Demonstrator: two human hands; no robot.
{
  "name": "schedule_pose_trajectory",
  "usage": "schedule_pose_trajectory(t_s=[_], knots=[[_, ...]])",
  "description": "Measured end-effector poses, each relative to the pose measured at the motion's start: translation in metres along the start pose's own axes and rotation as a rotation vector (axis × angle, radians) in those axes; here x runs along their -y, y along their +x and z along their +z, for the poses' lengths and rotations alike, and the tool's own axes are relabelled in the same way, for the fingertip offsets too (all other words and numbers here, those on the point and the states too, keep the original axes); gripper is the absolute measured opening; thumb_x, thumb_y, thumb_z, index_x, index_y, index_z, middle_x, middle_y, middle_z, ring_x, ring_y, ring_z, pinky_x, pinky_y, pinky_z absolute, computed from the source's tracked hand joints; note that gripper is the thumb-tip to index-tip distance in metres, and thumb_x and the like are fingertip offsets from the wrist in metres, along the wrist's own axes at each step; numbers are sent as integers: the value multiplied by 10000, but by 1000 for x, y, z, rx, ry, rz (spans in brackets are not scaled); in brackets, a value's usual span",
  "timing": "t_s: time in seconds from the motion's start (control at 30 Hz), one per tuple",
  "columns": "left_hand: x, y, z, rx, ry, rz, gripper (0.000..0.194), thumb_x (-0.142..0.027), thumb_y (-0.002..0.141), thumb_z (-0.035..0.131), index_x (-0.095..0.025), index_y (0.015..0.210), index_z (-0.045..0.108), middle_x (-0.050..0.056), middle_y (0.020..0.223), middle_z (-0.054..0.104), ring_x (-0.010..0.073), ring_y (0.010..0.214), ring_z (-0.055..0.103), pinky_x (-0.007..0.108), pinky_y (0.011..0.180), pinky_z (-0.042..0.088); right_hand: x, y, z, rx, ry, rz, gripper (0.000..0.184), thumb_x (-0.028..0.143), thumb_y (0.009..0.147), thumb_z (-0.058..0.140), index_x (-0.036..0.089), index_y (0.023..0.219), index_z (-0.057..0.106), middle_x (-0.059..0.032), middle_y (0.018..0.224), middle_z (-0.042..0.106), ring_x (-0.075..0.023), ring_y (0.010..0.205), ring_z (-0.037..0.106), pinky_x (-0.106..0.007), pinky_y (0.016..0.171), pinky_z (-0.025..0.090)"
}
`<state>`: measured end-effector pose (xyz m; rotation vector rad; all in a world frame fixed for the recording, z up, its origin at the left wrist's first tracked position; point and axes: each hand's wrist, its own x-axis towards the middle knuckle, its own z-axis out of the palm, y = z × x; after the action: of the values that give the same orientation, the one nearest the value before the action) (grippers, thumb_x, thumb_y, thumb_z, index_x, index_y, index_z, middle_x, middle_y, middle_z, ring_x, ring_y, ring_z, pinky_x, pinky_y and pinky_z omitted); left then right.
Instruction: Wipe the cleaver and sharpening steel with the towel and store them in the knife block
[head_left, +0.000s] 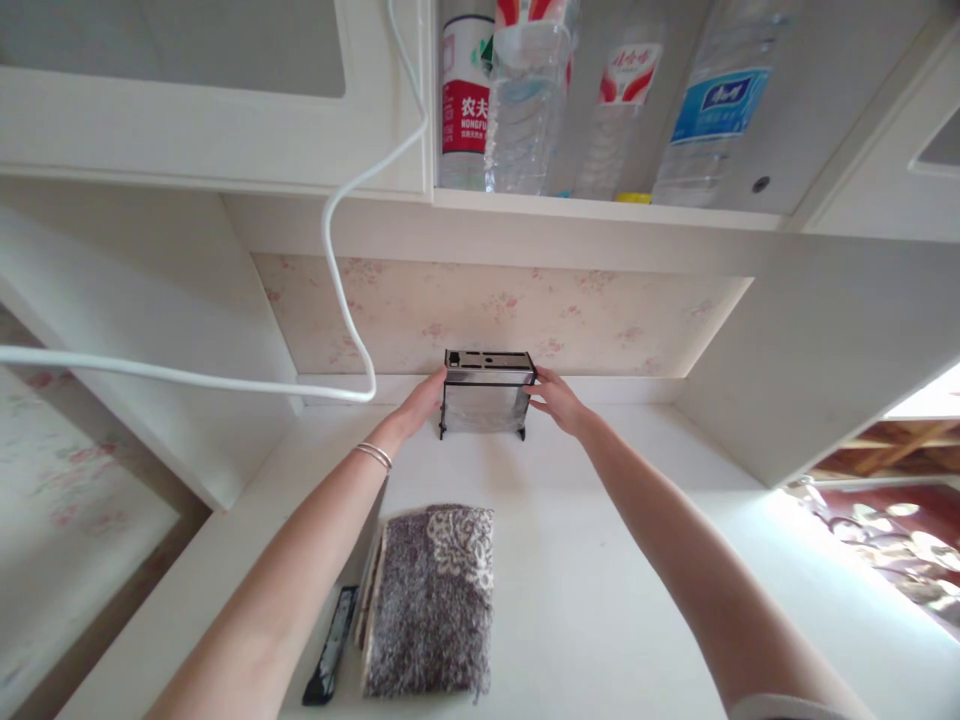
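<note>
A small black-framed box point(489, 378) with a silvery front edge, slots in its top and clear-looking lower sides stands on black feet at the back of the white surface. On its left side is my left hand point(424, 400), its fingertips partly hidden at the corner. My right hand point(559, 400) grips the opposite side, fingers bent against the frame. Between my forearms, closer to me, lies a folded grey-brown fringed cloth point(431, 605) with a cream pattern. A narrow dark strip-like item point(330, 648) rests left of the cloth.
Overhead, an open shelf point(600, 212) holds several plastic bottles point(525, 110). A white cable point(341, 270) hangs down and runs off left. White side panels point(817, 340) flank the surface point(600, 560), with flowered wallpaper point(480, 305) behind.
</note>
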<state>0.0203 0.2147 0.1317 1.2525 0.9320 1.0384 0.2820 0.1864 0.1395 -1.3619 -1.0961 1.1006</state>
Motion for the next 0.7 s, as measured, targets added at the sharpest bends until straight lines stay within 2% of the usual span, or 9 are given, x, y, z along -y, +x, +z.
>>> schedule_pose_trajectory(t_s=[0.13, 0.2, 0.23, 0.3, 0.37, 0.43, 0.47, 0.57, 0.7], knots=[[12, -9, -1, -141, 28, 51, 512, -507, 871, 445, -247, 1309, 490, 68, 1517, 322, 240, 1380, 314, 401, 1021, 387, -7, -8, 1, -69, -33, 28, 653, 185, 657, 631, 338, 1263, 443, -19, 1456, 388, -204, 1219, 469, -370, 931, 431], [18, -23, -4, -213, 56, 69, 468, -452, 871, 444, -210, 1265, 517, 109, 1466, 405, 236, 1312, 420, 359, 950, 445, -16, -20, 1, -104, -52, 62, 685, 198, 665, 636, 328, 1295, 401, -48, 1465, 365, -204, 1198, 486, -361, 916, 447], [20, -34, -7, -237, 76, 76, 443, -434, 860, 459, -192, 1222, 542, 128, 1409, 472, 236, 1247, 490, 343, 904, 471, -22, -29, 2, -101, -57, 87, 669, 205, 670, 637, 308, 1289, 405, -70, 1432, 405, -205, 1160, 516, -359, 895, 463], [23, -62, -15, -260, 128, 86, 395, -422, 818, 520, -169, 1113, 592, 137, 1239, 603, 229, 1062, 612, 314, 795, 505, -36, -53, 4, -35, -54, 156, 582, 225, 682, 643, 254, 1234, 458, -106, 1284, 546, -204, 1024, 596, -362, 830, 503], [26, -97, -24, -263, 194, 94, 361, -433, 768, 589, -172, 1013, 626, 101, 1049, 677, 208, 871, 657, 291, 707, 503, -53, -83, 8, 85, -33, 232, 480, 251, 689, 665, 204, 1145, 520, -116, 1092, 650, -199, 854, 649, -374, 755, 535], [31, -137, -32, -280, 292, 118, 341, -454, 769, 593, -187, 976, 641, 62, 918, 694, 187, 771, 650, 284, 697, 488, -71, -115, 14, 210, -8, 306, 420, 285, 693, 696, 179, 1074, 555, -116, 989, 684, -196, 757, 665, -381, 707, 550], [34, -157, -35, -306, 413, 151, 345, -470, 806, 545, -194, 992, 636, 51, 877, 692, 181, 751, 645, 285, 712, 486, -80, -131, 17, 267, -1, 344, 396, 309, 700, 705, 174, 1046, 566, -117, 973, 689, -193, 736, 669, -376, 689, 554], [50, -214, -42, -381, 720, 204, 354, -471, 877, 442, -206, 1031, 619, 63, 946, 685, 183, 789, 639, 295, 768, 482, -105, -172, 28, 354, -4, 434, 350, 388, 718, 714, 170, 961, 590, -111, 933, 691, -174, 666, 666, -325, 600, 548], [82, -269, -50, -360, 1012, 78, 377, -475, 900, 384, -203, 1078, 574, 88, 1051, 634, 194, 792, 635, 322, 772, 492, -124, -206, 46, 333, 37, 445, 368, 452, 723, 714, 181, 950, 613, -90, 898, 679, -130, 569, 622, -242, 474, 489]])
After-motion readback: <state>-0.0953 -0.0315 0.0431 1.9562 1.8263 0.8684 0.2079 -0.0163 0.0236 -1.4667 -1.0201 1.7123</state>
